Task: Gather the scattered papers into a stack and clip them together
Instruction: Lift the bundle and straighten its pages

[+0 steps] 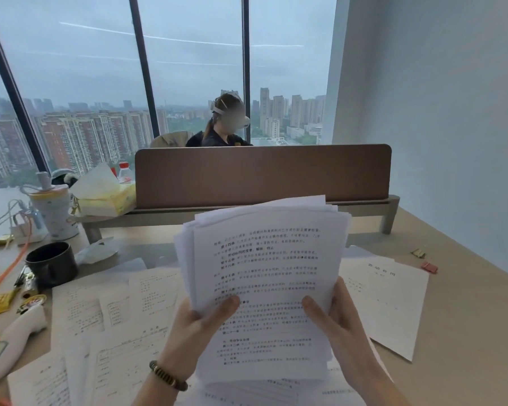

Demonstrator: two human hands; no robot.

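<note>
Both hands hold a stack of papers (264, 276) up off the counter (458, 332), roughly upright and tilted toward the camera, sheets uneven at the top edge. Left hand (200, 326) grips the stack's lower left side, thumb pressed across the front page; a beaded bracelet (167, 375) sits on that wrist. Right hand (335, 317) grips the lower right side, thumb on the front, fingers behind. More loose sheets (112, 315) lie scattered flat on the counter left of and below the stack, overlapping each other. One single sheet (393, 303) lies to the right, apart from the rest. A pink clip (429, 267) and a yellow-green clip (418, 253) lie on the counter near the far right, beyond that sheet, close to each other. Dark mug (52, 263) stands on the left, with a lidded cup (53, 210) behind it and a tissue box (106, 200) on the shelf by the brown divider (261, 174). Orange cable (15, 268) runs past the mug. Another person (226, 124) sits behind the divider, in front of big windows (71, 68).
</note>
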